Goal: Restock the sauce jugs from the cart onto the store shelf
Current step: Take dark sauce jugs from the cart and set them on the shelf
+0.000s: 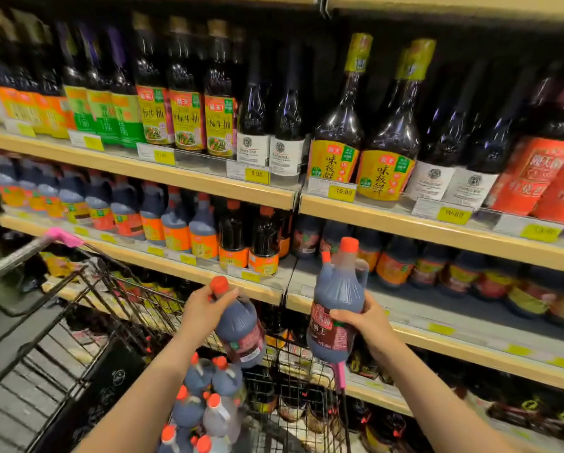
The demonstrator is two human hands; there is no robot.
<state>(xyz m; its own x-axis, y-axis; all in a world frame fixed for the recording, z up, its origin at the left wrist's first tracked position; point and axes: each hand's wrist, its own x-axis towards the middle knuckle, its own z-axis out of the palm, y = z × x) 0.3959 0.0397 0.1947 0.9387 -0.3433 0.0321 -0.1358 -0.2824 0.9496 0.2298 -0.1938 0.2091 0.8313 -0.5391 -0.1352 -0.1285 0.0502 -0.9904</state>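
Your right hand (pixel 360 317) clasps an upright jug (pixel 337 302), nearer the bare shelf (pixel 437 308) just ahead of it; your left hand (pixel 205 308) clutches a tilted jug (pixel 241 328) above the cart (pixel 94 322).

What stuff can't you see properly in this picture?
- Head view: the label on the left hand's jug is smeared by blur.
- The right hand's fingers cover part of the right hand's jug label.
- Jugs in the cart are cut off by the bottom edge.
- The far-right price tag is too blurred to read.
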